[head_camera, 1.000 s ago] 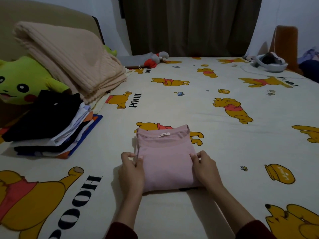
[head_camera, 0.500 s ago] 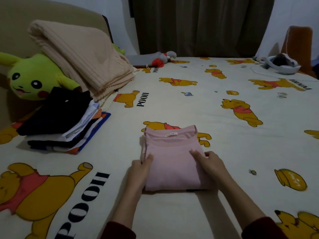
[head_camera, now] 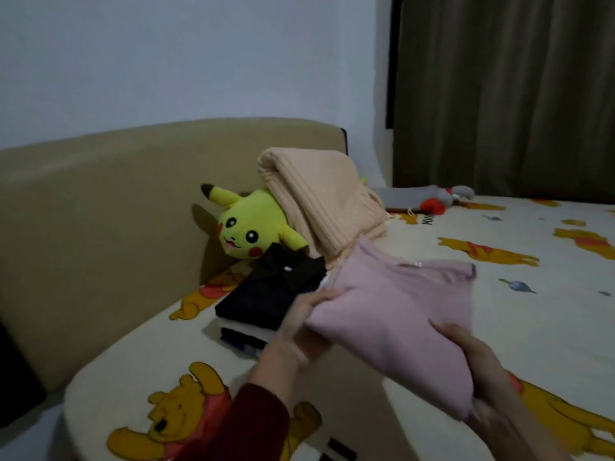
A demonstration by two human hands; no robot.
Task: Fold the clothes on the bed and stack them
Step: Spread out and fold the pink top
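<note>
Both my left hand (head_camera: 301,322) and right hand (head_camera: 472,357) had fingers clamped on the folded pink top (head_camera: 392,314), carried just beside the stack of folded clothes (head_camera: 266,294), which I judged needed squaring on top.

This is a bedroom in a home. A big bed (head_camera: 416,387) fills most of the room, and its sheet has yellow cartoon bears on it. A tan padded headboard (head_camera: 116,207) stands along the bed's left edge. A yellow plush toy (head_camera: 248,232) leans on it, with a folded blanket (head_camera: 319,204) beside it. Dark curtains (head_camera: 499,94) hang at the far edge, next to a plain white wall (head_camera: 183,58).
</note>
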